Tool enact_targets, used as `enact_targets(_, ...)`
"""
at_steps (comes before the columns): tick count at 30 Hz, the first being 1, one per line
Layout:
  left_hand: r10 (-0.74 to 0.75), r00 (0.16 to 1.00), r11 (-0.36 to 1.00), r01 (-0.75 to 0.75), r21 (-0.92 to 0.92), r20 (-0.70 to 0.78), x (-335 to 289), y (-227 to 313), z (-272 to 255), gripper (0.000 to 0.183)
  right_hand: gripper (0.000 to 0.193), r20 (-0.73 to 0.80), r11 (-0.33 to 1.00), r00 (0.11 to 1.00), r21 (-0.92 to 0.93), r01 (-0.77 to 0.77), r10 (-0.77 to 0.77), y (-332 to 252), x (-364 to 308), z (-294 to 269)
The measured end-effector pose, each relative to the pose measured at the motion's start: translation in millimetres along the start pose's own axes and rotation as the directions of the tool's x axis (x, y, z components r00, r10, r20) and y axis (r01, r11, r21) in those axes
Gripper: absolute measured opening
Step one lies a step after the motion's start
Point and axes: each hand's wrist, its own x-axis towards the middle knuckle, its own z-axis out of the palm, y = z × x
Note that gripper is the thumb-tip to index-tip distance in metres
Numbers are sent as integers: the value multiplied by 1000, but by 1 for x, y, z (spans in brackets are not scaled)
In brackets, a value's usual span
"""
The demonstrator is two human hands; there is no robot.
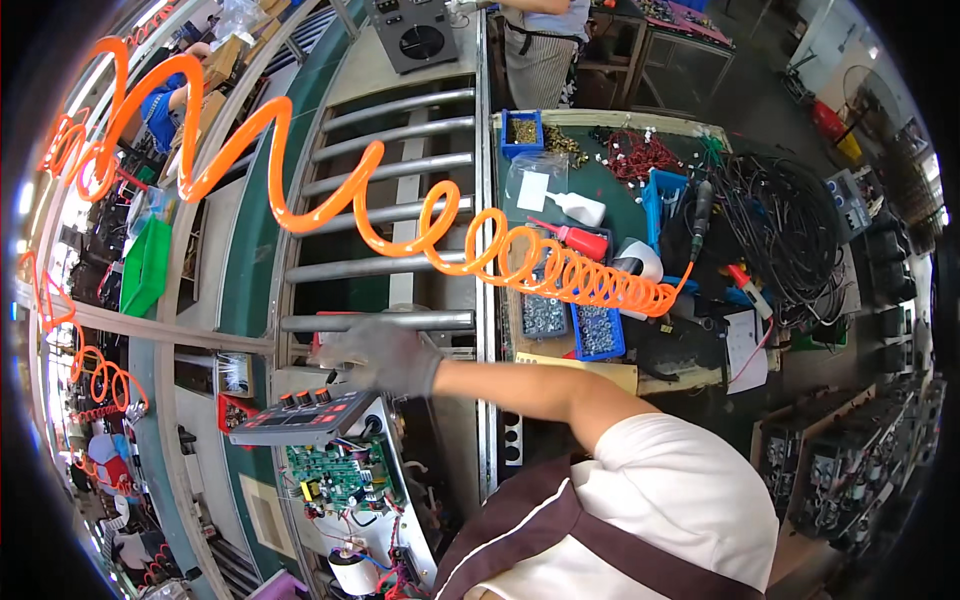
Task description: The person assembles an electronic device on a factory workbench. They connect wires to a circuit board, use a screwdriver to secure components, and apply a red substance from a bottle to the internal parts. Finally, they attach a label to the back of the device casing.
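My right hand (385, 358), in a grey glove, reaches left over the roller conveyor and is smeared by motion. Its fingers are too blurred to tell whether they are closed on anything. Just below it stands an open electrical unit with a dark control panel (305, 418) carrying several knobs. Behind the panel show a green circuit board (340, 472), loose wires and a white cylindrical part (353, 573). A red item (335, 318) lies partly hidden beside the glove, at the rollers. My left hand is out of view.
An orange coiled hose (440, 225) spans the conveyor (380, 268) above hand height. On the right-hand bench are blue trays of fasteners (598, 332), a red-handled tool (575, 238), a white bottle (580, 208), a power screwdriver (702, 215) and black cables (785, 235). Another person (540, 60) stands at the far end.
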Motion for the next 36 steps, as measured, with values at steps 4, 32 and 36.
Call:
enact_targets(4,20,1000,1000,-20,-5,-23,-3,2,8,58,35,-179,932,983,-349,-98,37,53,43,-143)
enact_targets(32,358,910,879,-404,-252,-208,-113,23,-88,61,45,228,293,532,630,-720,816,15,-29,-236)
enact_targets(36,537,833,657,-310,688,-137,-114,74,-62,38,58,525,23,415,600,-800,743,-116,-54,-129)
